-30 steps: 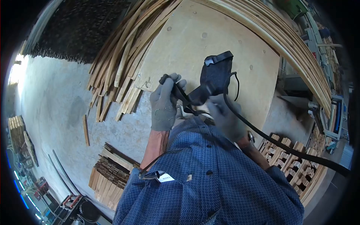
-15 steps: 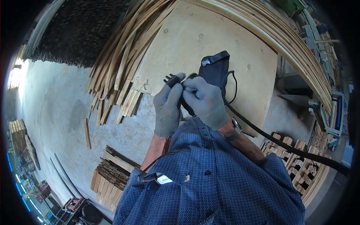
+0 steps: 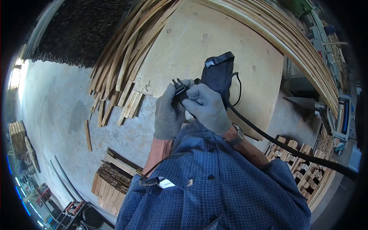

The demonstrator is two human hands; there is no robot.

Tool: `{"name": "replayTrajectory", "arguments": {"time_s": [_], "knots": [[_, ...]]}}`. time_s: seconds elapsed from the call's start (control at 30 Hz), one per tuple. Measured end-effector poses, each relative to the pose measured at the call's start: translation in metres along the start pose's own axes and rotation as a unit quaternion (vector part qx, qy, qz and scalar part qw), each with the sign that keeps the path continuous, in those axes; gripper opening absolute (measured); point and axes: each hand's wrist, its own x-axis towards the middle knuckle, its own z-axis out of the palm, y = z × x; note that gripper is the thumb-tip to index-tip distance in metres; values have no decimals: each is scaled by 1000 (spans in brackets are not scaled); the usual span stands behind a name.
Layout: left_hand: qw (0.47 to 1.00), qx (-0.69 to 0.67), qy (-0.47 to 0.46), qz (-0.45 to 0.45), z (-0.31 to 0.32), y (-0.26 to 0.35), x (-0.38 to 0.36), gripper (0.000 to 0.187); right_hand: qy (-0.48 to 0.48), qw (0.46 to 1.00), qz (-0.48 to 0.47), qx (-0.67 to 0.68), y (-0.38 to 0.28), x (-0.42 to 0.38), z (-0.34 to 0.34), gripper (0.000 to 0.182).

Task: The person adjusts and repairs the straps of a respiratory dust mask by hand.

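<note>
A black plastic buckle [image 3: 180, 89] with prongs pointing up is gripped by my gloved left hand [image 3: 168, 113], its fingers curled round the buckle and a dark strap. Close on its right, my gloved right hand [image 3: 208, 109] is closed with fingertips pinched at the strap, most of which the hands hide. Behind my right hand a black fabric pouch [image 3: 216, 78] lies on the plywood sheet [image 3: 184, 50], with a buckle strap across its top and a thin black cord loop at its right side.
Long wooden strips [image 3: 126, 57] lie at the upper left and a bundle [image 3: 268, 28] curves along the upper right. A black hose [image 3: 283, 145] runs to the lower right. Stacked wood pieces [image 3: 111, 184] stand lower left, others [image 3: 303, 165] lower right. Machinery [image 3: 343, 119] is at the right edge.
The buckle has turned more upright and shifted slightly right and down. My left hand has rotated round it. My right hand stays close beside it, its fingers moved slightly.
</note>
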Motion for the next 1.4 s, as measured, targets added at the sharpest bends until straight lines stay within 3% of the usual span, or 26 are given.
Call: {"name": "replayTrajectory", "arguments": {"time_s": [0.17, 0.23, 0.27, 0.3, 0.33, 0.37, 0.4, 0.47, 0.53, 0.6, 0.67, 0.8, 0.97, 1.2, 1.3, 1.37, 1.4], "knots": [[1000, -16, -10, -2, -5, -4, -1, 44, 51, 998, -30, -32, 2, -5, 1, 6], [943, 301, 82, 115, -6, 4, -6, 38, 44, 997, -11, -67, -10, -6, -2, 5], [943, 301, 80, 114, -7, 9, -9, 38, 38, 994, 7, -103, -13, -6, -3, 5], [901, 398, 65, 159, -8, 14, -13, 36, 40, 994, 8, -103, -11, -5, -4, 5], [847, 489, 52, 203, -12, 19, -14, 35, 49, 984, -82, -152, -6, -4, -5, 5], [789, 554, -21, 264, -21, 26, -11, 31, 55, 964, -170, -198, -4, -3, -5, 5], [790, 555, -18, 262, -24, 32, -14, 31, 52, 964, -168, -197, -3, -4, -6, 5], [879, 466, -62, 79, -23, 44, -21, 27, 8, 971, -137, -198, -2, -6, -7, 5], [896, 435, -47, 79, -30, 43, -19, 24, -9, 975, -125, -183, 2, -8, -6, 5], [921, 382, -69, -20, -41, 46, -18, 22, -23, 979, -110, -170, 3, -12, -6, 5], [914, 397, -83, -26, -52, 45, -17, 20, -85, 988, -59, -114, -3, -14, -7, 7], [886, 452, -101, -37, -52, 44, -19, 17, -95, 991, -31, -93, 5, -17, -1, 10], [906, 405, -109, -49, -60, 33, -18, 16, -87, 994, 58, -40, 2, -20, 3, 12], [905, 410, -108, -44, -63, 24, -15, 17, -117, 991, 48, -41, 7, -26, -7, 17], [902, 420, -102, -26, -62, 18, -17, 18, -58, 997, 16, 51, 13, -29, -4, 20], [886, 446, -122, -18, -58, 20, -16, 18, -68, 994, -17, -86, 5, -28, -5, 21], [869, 474, -142, -7, -56, 22, -14, 18, -67, 994, -17, -86, 5, -27, -4, 21]]}}
